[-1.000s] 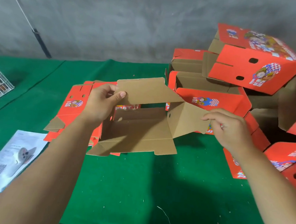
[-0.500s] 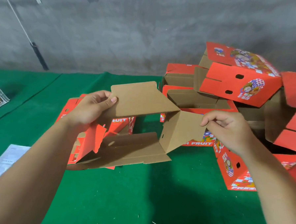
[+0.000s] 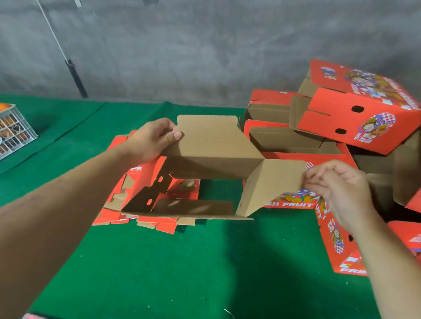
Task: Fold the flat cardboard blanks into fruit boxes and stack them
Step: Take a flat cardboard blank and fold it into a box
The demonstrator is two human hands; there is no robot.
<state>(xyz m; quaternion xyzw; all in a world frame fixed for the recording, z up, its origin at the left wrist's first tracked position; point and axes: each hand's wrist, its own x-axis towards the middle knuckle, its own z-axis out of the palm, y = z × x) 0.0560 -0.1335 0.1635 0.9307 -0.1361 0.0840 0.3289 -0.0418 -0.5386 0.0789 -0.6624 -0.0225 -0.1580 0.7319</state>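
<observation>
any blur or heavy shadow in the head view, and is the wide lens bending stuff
Head view: the right hand is motion-smeared at its fingers, as is the print on the top box; the left hand is sharper. The blank they hold throws a dark shadow beneath itself. The wide lens bows the green table at its far edge.

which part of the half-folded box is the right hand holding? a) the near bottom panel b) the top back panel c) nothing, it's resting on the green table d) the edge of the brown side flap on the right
d: the right hand pinches the right edge of the brown side flap, while the left hand grips the back panel's left edge.
</observation>
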